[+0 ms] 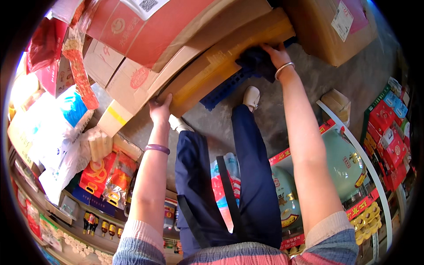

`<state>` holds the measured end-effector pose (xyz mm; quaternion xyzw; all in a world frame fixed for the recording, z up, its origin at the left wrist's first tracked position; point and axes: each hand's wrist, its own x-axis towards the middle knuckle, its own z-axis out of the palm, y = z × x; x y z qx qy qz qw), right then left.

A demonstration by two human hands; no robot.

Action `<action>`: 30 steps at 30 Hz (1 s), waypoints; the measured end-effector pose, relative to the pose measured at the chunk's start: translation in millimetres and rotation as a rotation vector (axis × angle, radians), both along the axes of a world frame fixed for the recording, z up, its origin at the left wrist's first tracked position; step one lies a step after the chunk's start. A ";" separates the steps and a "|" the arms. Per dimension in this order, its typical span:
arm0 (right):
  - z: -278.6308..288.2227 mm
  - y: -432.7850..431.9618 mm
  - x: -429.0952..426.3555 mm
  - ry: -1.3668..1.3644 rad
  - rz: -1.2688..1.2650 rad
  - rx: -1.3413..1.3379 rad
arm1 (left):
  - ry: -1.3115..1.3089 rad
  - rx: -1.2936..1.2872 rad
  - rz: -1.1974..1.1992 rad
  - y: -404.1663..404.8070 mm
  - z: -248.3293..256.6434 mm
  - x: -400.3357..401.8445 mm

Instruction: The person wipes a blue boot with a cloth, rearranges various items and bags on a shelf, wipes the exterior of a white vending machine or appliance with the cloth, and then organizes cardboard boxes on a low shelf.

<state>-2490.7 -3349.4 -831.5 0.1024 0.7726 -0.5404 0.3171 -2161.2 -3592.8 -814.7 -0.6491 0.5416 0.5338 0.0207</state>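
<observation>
A long cardboard box with yellowed tape along its side lies in front of me, between my two hands. My left hand grips its near left end, thumb on the taped face. At its right part, my right hand holds a bunched dark cloth against the box; whether the fingers also grip the cardboard is hard to tell. A blue perforated plastic crate shows partly beneath the box. Larger cardboard boxes, one with a red printed side, lean or stand just beyond it.
Another cardboard box stands at the upper right. Large green jars are behind a white curved rail at right. Shelves with packaged goods and white plastic bags are at left. Wrapped bottles stand between my legs.
</observation>
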 end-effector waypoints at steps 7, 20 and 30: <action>2.1 6.5 16.6 -0.119 0.050 -0.079 | 0.031 0.172 0.236 -7.8 9.9 38.8; 92.5 -70.2 224.0 -0.780 0.601 -0.100 | -0.161 0.308 0.379 -65.7 15.1 191.4; 195.0 -271.1 234.9 0.718 0.847 0.020 | -0.166 0.161 0.348 -102.3 -35.7 292.9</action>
